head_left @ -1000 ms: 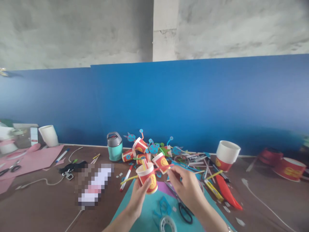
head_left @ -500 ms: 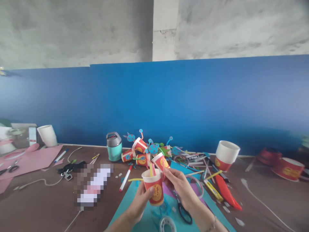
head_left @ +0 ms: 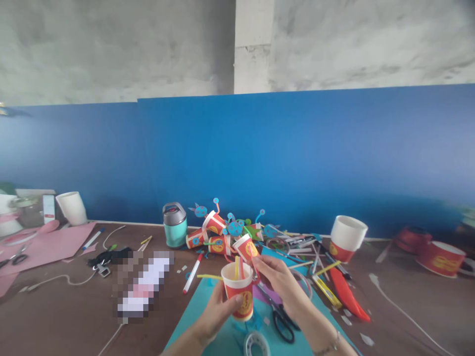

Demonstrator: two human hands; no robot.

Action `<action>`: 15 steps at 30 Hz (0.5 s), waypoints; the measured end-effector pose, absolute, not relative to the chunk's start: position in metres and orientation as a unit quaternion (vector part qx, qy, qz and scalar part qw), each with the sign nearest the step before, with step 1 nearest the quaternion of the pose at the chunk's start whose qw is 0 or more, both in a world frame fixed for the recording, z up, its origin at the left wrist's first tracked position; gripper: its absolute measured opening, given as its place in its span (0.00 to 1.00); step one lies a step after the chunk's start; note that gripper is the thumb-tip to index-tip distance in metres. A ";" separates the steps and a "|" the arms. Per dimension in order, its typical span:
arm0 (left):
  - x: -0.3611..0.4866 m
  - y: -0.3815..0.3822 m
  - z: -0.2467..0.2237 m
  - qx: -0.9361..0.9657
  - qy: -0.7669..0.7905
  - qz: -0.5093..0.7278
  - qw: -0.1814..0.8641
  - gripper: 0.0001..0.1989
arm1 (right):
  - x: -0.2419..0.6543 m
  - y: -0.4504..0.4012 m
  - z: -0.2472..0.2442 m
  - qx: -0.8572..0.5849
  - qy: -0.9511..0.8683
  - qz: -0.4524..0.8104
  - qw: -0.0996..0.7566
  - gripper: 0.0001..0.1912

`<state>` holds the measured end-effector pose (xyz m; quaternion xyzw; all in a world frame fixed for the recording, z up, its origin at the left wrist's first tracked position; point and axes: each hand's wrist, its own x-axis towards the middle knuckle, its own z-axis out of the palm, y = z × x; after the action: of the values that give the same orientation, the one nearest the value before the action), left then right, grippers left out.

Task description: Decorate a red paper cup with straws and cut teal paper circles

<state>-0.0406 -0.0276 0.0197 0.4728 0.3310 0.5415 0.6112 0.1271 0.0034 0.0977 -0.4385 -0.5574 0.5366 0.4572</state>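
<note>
My left hand [head_left: 220, 311] is wrapped round a red and white paper cup [head_left: 243, 300], held upright above the teal paper [head_left: 200, 316]. A yellow straw [head_left: 210, 276] sticks out at the cup's left side. Two straw ends, one yellow and one red, stand up inside its mouth. My right hand [head_left: 276, 277] pinches a red straw [head_left: 256, 276] at the cup's right side; the fingers partly hide it. Just behind the rim leans another paper cup [head_left: 245, 247]. Scissors [head_left: 282, 324] lie under my right wrist, and a tape roll [head_left: 257, 344] is below the cup.
Decorated paper cups [head_left: 219, 244] are heaped behind, beside a teal flask [head_left: 175, 230]. Loose straws and pens lie at right with a yellow cutter [head_left: 326, 291], a red pointed object [head_left: 347, 296] and stacked white cups [head_left: 348, 235]. A marker [head_left: 193, 274] lies left of the teal paper.
The cup in my left hand has moved slightly right and down. My right fingers have stayed near its right side, where the red straw now shows more clearly.
</note>
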 end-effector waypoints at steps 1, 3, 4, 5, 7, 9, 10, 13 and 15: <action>-0.039 -0.028 0.020 0.476 0.322 0.540 0.615 0.34 | 0.127 0.004 0.096 -0.436 -0.576 0.523 0.452 0.26; -0.036 -0.026 0.021 0.485 0.303 0.536 0.621 0.34 | 0.127 0.007 0.092 -0.428 -0.622 0.482 0.443 0.27; -0.034 -0.026 0.021 0.490 0.295 0.534 0.623 0.33 | 0.126 0.008 0.090 -0.426 -0.642 0.457 0.444 0.26; -0.032 -0.024 0.021 0.493 0.289 0.532 0.625 0.34 | 0.126 0.009 0.089 -0.426 -0.658 0.430 0.449 0.26; -0.031 -0.022 0.023 0.494 0.289 0.542 0.616 0.34 | 0.127 0.012 0.086 -0.428 -0.673 0.385 0.464 0.26; -0.033 -0.021 0.027 0.476 0.313 0.570 0.591 0.32 | 0.129 0.015 0.083 -0.431 -0.672 0.363 0.480 0.26; -0.035 -0.020 0.030 0.459 0.331 0.589 0.577 0.30 | 0.130 0.017 0.083 -0.430 -0.667 0.364 0.487 0.26; -0.043 -0.019 0.044 0.391 0.337 0.650 0.558 0.26 | 0.134 0.020 0.084 -0.422 -0.638 0.408 0.498 0.26; -0.047 -0.018 0.053 0.356 0.314 0.674 0.566 0.22 | 0.137 0.020 0.087 -0.415 -0.623 0.440 0.495 0.27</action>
<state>-0.0466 -0.0184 0.0530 0.3563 0.3138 0.6737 0.5663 0.1367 0.0202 0.0867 -0.4155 -0.6234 0.4403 0.4949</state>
